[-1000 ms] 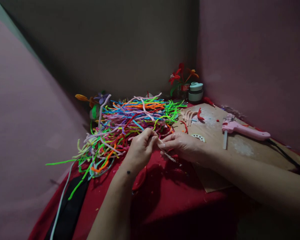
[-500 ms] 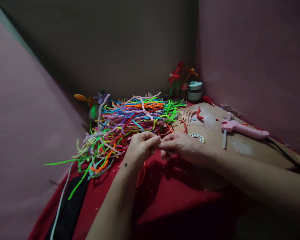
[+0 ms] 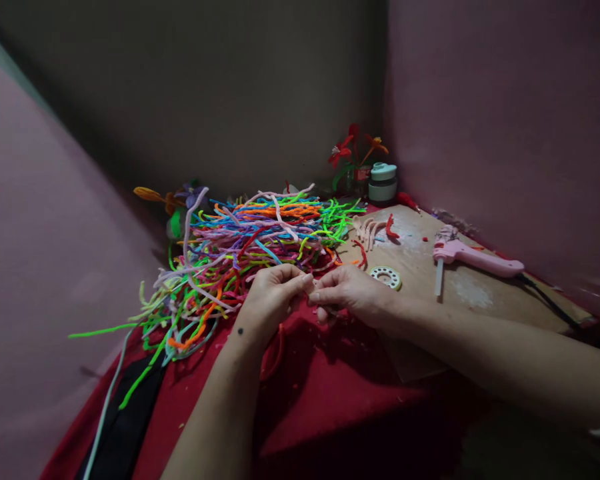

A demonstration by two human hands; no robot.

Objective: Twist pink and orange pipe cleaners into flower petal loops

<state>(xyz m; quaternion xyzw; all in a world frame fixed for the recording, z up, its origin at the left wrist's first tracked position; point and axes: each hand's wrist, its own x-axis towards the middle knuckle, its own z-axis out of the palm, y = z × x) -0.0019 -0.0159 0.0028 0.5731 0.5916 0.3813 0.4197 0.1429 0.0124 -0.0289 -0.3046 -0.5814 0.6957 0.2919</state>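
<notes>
My left hand (image 3: 275,293) and my right hand (image 3: 353,293) meet fingertip to fingertip above the red cloth (image 3: 325,393). Both are closed in a pinch. Whatever they hold is small and mostly hidden by the fingers, so I cannot make it out. Just beyond them lies a large heap of bright fuzzy pipe cleaners (image 3: 260,233) in many colours. A red loop (image 3: 279,357) shows below my left hand. A round white ring with holes (image 3: 386,277) lies close to my right forearm.
On a brown board (image 3: 415,327) to the right lies a pink glue gun (image 3: 480,258) with its cord (image 3: 550,300). Short pale pipe cleaner pieces (image 3: 367,231) are on the board too. Behind stand red fuzzy flowers (image 3: 347,150) and a light green lidded jar (image 3: 383,183).
The whole view has shifted slightly, so the scene sits a little further left. My hands keep the same pinch, with only slight finger movement.
</notes>
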